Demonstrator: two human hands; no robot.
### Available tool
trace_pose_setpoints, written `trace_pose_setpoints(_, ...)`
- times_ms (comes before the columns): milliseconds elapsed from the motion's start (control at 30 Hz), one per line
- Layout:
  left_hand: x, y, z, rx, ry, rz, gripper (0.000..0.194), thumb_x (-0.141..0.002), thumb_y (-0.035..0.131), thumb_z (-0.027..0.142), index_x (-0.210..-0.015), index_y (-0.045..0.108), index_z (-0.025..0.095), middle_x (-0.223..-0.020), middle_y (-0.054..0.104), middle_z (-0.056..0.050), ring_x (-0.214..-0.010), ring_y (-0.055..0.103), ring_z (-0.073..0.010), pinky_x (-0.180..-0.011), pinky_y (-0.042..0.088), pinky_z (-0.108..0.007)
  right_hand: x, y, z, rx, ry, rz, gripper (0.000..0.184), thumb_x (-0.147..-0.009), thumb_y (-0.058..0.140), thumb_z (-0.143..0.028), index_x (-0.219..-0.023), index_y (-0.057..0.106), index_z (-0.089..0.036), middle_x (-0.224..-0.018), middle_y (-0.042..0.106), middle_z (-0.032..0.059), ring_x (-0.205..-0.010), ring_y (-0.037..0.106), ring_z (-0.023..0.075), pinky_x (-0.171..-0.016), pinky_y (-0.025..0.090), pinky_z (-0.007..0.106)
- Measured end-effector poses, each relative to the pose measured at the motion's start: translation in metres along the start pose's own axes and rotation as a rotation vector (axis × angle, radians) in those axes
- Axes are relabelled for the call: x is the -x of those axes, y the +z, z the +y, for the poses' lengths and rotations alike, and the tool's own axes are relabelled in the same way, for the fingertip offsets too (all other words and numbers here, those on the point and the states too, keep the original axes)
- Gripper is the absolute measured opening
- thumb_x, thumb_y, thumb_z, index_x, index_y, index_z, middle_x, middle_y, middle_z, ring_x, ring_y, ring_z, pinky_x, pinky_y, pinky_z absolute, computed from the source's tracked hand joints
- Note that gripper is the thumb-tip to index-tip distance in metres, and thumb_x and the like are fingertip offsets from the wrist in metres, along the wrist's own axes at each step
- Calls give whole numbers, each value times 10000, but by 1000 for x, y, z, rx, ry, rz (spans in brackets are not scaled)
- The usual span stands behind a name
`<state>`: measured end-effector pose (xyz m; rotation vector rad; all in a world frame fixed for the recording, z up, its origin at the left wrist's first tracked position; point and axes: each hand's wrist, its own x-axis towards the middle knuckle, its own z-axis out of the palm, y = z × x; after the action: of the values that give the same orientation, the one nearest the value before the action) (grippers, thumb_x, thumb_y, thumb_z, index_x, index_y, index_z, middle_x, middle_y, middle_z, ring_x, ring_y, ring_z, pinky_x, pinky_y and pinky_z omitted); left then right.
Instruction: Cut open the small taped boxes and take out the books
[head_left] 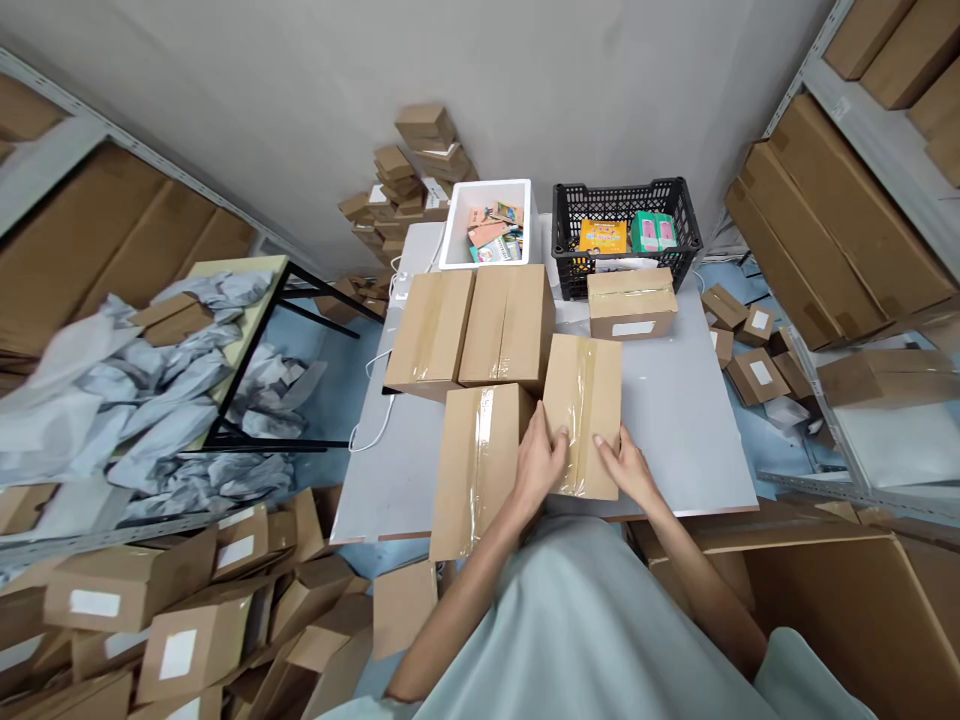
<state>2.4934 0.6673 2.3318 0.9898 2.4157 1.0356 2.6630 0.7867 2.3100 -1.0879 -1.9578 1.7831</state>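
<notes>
A taped cardboard box (583,400) is between my two hands at the front of the table. My left hand (540,455) grips its left side, thumb on top. On the opposite side my right hand (628,465) holds it, thumb also on the top face. Close by on the left lies another taped box (480,460), partly behind my left forearm. Two more boxes, one at the left (431,325) and one beside it (504,325), stand behind. A smaller box (631,303) with a white label sits behind the held one.
At the table's (675,400) back are a white bin (448,240) of small colourful packets and a black crate (622,265) holding orange and green packs. Cardboard boxes (172,620) pile up on the floor at left. Grey plastic parcels (165,380) cover a side table. An open carton (840,590) stands at right.
</notes>
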Motion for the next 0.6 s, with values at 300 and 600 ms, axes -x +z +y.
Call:
trace_pose_setpoints(300,17,35,-41,-265,89,43,805,-1133,622,559,-1793,408,151,-1927,105,-291,-1796,169,-498,-1377,345,-727,-201,-109,-33,752,-217,193,878,-1055,732,-476,-1803,418,-141,-1917,268,242,-1795,214,459,-1407,291,679)
trace_pose_setpoints(600,21,42,-38,-468,190,98,895,-1144,613,594,-1854,292,154,-1925,170,-251,-1796,184,-473,-1393,345,-714,-341,-162,-48,1130,159,-76,1329,-881,934,-630,-1885,154,-243,-1953,-107,241,-1802,-14,522,-1381,266,710)
